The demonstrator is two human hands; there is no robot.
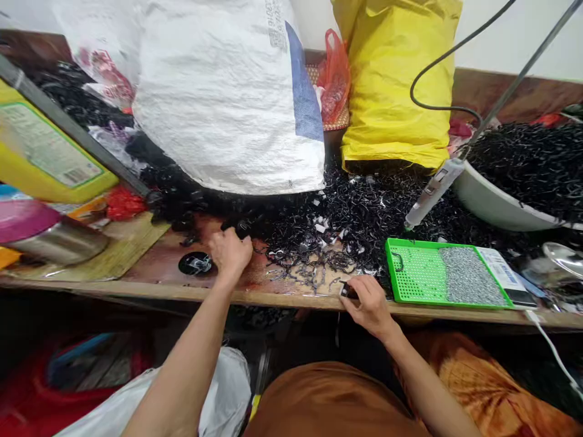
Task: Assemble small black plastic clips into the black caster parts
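My left hand reaches over the wooden bench, thumb and fingers apart. Its fingertips are at a few small black plastic pieces at the edge of a dark heap; I see nothing held in it. Just left of it lies a round black dish with small shiny bits inside. At the bench's front edge, my right hand pinches a small black piece with a pale edge between thumb and fingers. Thin dark strips and small white bits are scattered between the hands.
Right of my right hand sits a green perforated tray partly filled with small grey pieces. A slim tool hangs above it. Behind stand a big white sack, a yellow bag and a white basin of black strips. A steel cup is left.
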